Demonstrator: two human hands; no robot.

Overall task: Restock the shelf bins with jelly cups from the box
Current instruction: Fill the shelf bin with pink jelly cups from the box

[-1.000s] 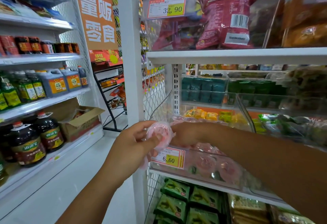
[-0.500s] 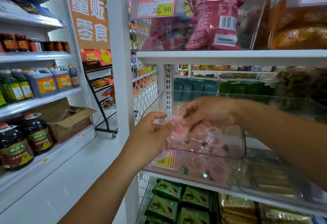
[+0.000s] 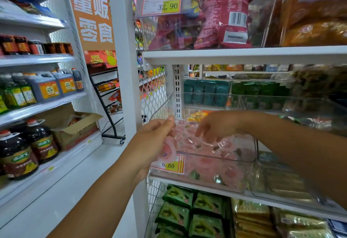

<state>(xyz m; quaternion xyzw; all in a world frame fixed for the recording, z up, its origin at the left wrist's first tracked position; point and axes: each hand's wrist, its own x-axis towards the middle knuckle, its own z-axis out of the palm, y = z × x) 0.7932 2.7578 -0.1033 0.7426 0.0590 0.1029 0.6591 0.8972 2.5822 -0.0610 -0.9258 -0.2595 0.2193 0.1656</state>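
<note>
Fingers (image 3: 166, 125) of our left hand (image 3: 150, 143) are curled, pinching a pink jelly cup (image 3: 167, 150) just outside the front left corner of the clear shelf bin (image 3: 216, 157), right above its 6.60 price tag (image 3: 168, 164). Over on our right hand (image 3: 216, 126) the fingers (image 3: 201, 131) hang loose and spread above the bin, holding nothing we can see. And that's the change: half a second back those right fingers were pinching a cup off the left hand at the bin's mouth, and now they're empty and low over the pile of jelly cups (image 3: 204, 143), so we reckon that one has landed. One more in, and the left hand has stock to pass across, though how many cups it grips we can't tell. The bin looks well filled, with pink cups heaped close to its front rim. Beside it on the right sits a neighbouring bin (image 3: 281, 181) of pale packets, and the upper bin (image 3: 169, 31) holds red snack bags (image 3: 225, 19). An open cardboard box (image 3: 75, 132) sits on the low shelf far left, well apart. Whether it's our supply box, we can't say.
</note>
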